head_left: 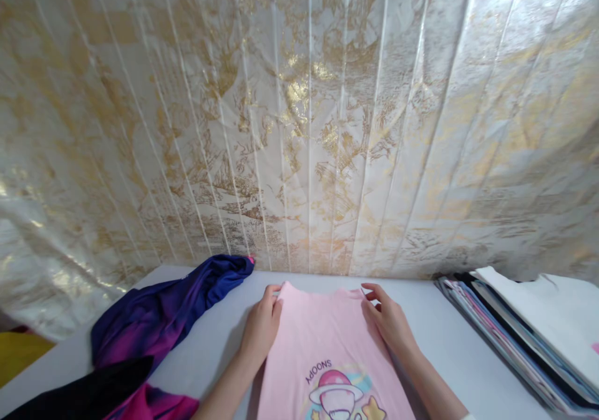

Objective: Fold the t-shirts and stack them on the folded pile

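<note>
A pink shirt (334,332), narrow as if folded at the sides, lies lengthwise in front of me on the white table (210,345). Its print shows the lettering SNOOPY, a hat and stars; the near end runs out of the picture. At the far left corner, my left hand (262,323) pinches the cloth between thumb and fingers. My right hand (388,317) is closed at the far right corner, with thumb and forefinger on the edge. Some of its fingertips are hard to make out.
On the right stands a stack of folded clothes (524,345) topped by a white shirt (561,311). Crumpled purple-blue clothing (159,314) and a black garment (88,385) lie on the left. A patterned silver-gold sheet (309,158) rises behind the table.
</note>
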A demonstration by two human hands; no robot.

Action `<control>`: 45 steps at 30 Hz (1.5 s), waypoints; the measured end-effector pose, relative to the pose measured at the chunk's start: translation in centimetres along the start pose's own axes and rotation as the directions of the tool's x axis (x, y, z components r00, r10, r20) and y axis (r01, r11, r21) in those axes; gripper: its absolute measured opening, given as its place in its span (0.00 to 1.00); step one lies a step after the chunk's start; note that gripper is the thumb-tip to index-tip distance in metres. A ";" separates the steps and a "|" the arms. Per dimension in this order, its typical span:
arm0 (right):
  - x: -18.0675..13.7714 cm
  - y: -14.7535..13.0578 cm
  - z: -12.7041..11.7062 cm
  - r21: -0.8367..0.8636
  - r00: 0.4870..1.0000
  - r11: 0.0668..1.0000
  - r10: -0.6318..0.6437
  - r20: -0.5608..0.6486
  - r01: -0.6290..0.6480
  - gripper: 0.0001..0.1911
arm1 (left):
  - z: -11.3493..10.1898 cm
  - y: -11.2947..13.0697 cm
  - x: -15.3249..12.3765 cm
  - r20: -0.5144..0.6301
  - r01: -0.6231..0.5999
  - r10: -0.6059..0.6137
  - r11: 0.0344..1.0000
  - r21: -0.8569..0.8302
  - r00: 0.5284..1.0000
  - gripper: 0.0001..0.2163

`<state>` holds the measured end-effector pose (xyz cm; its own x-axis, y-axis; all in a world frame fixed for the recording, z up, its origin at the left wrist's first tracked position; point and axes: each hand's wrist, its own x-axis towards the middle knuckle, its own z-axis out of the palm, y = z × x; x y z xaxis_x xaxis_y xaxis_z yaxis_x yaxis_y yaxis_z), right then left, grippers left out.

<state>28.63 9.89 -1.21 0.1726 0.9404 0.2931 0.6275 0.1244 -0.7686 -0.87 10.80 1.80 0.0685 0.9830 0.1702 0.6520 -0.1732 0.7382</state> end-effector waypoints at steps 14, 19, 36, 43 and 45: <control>3.8 0.8 2.1 -0.058 0.990 0.989 0.137 0.012 -0.137 0.14 | 0.1 -0.7 1.3 -0.010 0.087 -0.087 0.963 0.254 0.996 0.19; 1.3 0.4 1.1 0.114 0.990 0.986 0.112 0.082 -0.121 0.22 | 0.0 2.4 -3.5 0.029 -0.088 0.083 0.918 0.386 0.996 0.27; -8.1 -1.5 0.1 0.108 0.977 0.994 -0.015 0.211 -0.008 0.17 | 5.6 -4.4 -10.5 0.368 -0.491 0.336 0.704 0.513 0.867 0.27; -4.2 -2.3 -0.2 0.208 0.986 0.975 0.045 0.162 -0.079 0.18 | 7.4 -2.0 -8.6 0.409 -0.688 0.554 0.565 0.455 0.725 0.33; -2.1 -2.5 0.4 0.217 0.992 0.974 0.038 0.120 -0.064 0.18 | 8.4 -1.5 -8.1 0.343 -0.737 0.666 0.496 0.460 0.663 0.30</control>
<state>26.41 7.76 -0.09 0.1042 0.9756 0.1932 0.4353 0.1299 -0.8908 4.01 3.63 -6.16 0.7383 0.5567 0.3807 0.6202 -0.7822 -0.0590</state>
